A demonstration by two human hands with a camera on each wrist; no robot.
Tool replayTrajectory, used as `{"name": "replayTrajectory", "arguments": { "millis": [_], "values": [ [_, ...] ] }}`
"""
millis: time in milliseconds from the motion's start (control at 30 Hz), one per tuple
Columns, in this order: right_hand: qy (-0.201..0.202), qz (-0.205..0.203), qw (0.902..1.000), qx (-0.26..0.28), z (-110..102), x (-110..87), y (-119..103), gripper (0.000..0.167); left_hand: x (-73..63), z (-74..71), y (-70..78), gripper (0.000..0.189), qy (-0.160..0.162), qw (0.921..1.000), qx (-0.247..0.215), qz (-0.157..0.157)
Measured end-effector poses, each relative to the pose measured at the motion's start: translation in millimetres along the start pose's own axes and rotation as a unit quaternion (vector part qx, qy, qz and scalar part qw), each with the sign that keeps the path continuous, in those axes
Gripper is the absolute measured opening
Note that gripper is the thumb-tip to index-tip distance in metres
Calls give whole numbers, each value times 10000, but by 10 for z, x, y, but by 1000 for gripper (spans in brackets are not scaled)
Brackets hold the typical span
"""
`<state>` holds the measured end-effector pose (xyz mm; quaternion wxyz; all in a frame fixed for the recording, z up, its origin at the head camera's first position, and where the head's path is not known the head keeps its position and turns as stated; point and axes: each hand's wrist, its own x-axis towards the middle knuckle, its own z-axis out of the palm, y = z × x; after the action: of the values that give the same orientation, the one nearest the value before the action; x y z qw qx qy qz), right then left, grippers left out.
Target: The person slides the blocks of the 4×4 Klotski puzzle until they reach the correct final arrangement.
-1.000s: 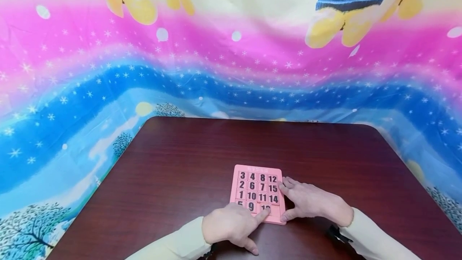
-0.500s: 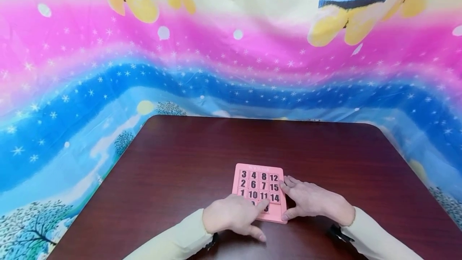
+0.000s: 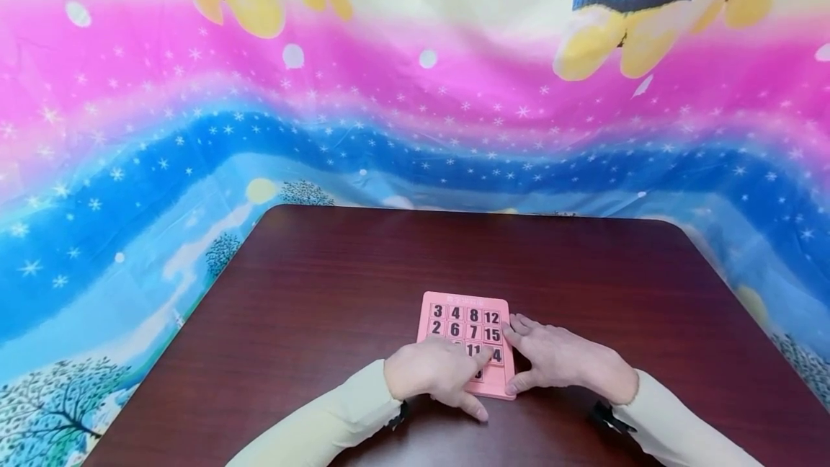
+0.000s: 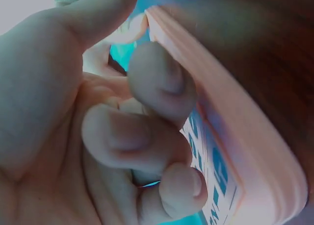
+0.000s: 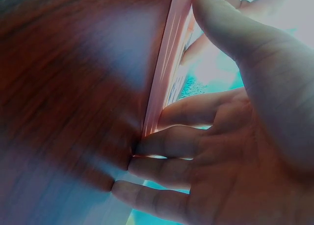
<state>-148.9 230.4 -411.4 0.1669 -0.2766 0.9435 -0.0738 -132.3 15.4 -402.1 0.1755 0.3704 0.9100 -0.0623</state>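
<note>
A pink sliding number puzzle [image 3: 496, 380] lies flat on the table, its black-numbered tiles facing up. Over its lower left reaches my left hand [image 3: 431, 373], index finger extended with the tip at the 14 tile [image 3: 496, 356]. The other left fingers [image 4: 127, 132] are loosely bent beside the puzzle frame [image 4: 235, 122] in the left wrist view. That hand hides much of the lower rows. My right hand [image 3: 560, 359] rests along the puzzle's right side, thumb at the near corner. In the right wrist view its fingers [image 5: 167, 141] are fairly straight, at the frame's edge [image 5: 169, 53].
The dark reddish-brown table [image 3: 324, 272] has rounded far corners. Behind it hangs a colourful printed cloth [image 3: 363, 114]. Both forearms wear cream sleeves [image 3: 324, 416], with a black band [image 3: 609, 420] at the right wrist.
My left index fingertip has moved from the bottom-row tile, up past the 11 tile, and rightward to the 14 tile. The right hand keeps its place at the puzzle's side.
</note>
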Motion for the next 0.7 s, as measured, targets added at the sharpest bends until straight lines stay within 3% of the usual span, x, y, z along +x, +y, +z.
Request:
{"name": "replayTrajectory", "arguments": {
  "millis": [400,700],
  "values": [
    [71,-24,9999,-126,-10,-4,7,99,-16,63,134,100,163,9998,85,127],
    [98,-35,9999,-107,-4,-2,-3,100,-86,101,203,100,80,9993,308,179]
  ]
}}
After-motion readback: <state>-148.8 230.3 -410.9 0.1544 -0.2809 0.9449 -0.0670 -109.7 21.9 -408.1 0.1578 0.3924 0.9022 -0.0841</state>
